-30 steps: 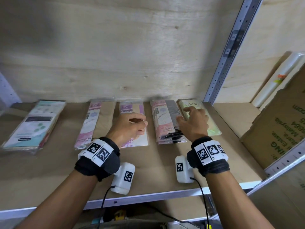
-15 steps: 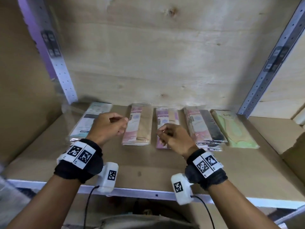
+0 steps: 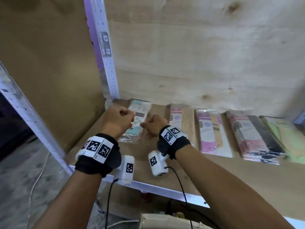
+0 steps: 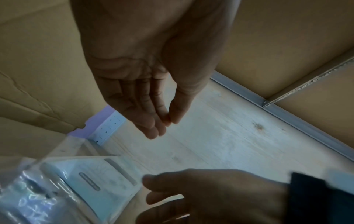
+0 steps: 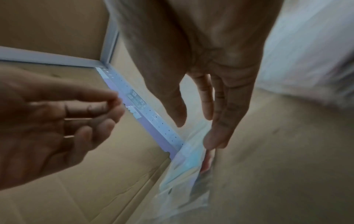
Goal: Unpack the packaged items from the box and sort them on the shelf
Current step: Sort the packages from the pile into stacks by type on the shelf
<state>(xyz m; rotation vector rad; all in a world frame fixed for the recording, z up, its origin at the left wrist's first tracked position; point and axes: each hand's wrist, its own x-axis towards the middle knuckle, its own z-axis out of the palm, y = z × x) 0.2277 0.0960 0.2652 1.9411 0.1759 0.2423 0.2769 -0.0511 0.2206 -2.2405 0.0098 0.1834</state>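
Note:
Five flat plastic-wrapped packages lie in a row on the cardboard-lined shelf (image 3: 165, 166). From the left they are a teal one (image 3: 140, 111), a pink and tan one (image 3: 181, 123), a purple one (image 3: 212, 131), a pink and black stack (image 3: 254, 136) and a green one (image 3: 283, 134). My left hand (image 3: 130, 119) hovers over the teal package (image 4: 91, 181), loosely curled, thumb meeting the index fingertip, holding nothing. My right hand (image 3: 145, 125) is beside it. In the right wrist view the right hand (image 5: 195, 131) has straight fingers pointing down at the teal package's (image 5: 189, 163) edge.
A perforated metal upright (image 3: 104, 52) stands at the shelf's back left corner, with a cardboard side wall (image 3: 49, 71) left of it. A plywood back panel (image 3: 198, 55) closes the rear. The metal front rail (image 3: 165, 190) runs below my wrists.
Both hands have moved left along the shelf, from the right-hand packages to the teal one at the far left. My view has swung left with them.

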